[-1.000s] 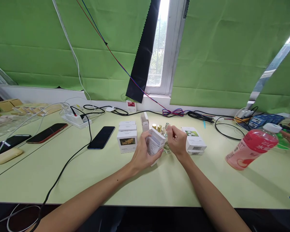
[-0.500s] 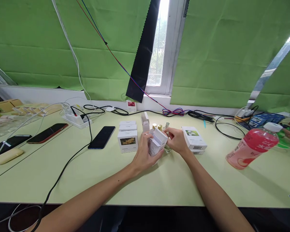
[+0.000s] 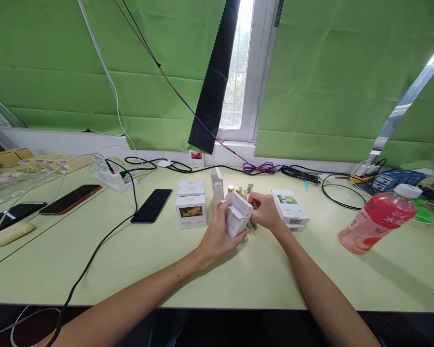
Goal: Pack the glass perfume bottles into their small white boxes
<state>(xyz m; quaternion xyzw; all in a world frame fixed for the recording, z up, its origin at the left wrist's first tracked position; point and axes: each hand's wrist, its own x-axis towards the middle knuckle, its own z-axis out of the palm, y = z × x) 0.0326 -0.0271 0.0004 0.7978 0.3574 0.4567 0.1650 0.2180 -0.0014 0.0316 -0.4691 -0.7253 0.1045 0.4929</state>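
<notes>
My left hand (image 3: 217, 238) is wrapped round a small white carton (image 3: 237, 222), tilted, with its top flaps raised. Just right of that carton, my right hand (image 3: 263, 210) is closed, fingertips curled inward at its edge. Whatever those fingers hold is hidden. Small glass bottles (image 3: 249, 188) stand behind and beside both hands, some with gold caps (image 3: 239, 191), partly covered by the carton and fingers. Behind my left hand is another white carton (image 3: 217, 182), upright with its flap up. White boxes with a flower picture (image 3: 191, 212) stand in a row to the left.
More white boxes (image 3: 290, 207) lie stacked right of my right hand. A pink drink bottle (image 3: 379, 219) leans further right. Left are a dark phone (image 3: 152, 206), a red-edged phone (image 3: 71, 199) and a power strip (image 3: 115, 178). A black cable (image 3: 106, 236) crosses the table.
The carton in my left hand has shifted slightly right and turned a little. My right hand has curled further closed beside it. The boxes on both sides stay put.
</notes>
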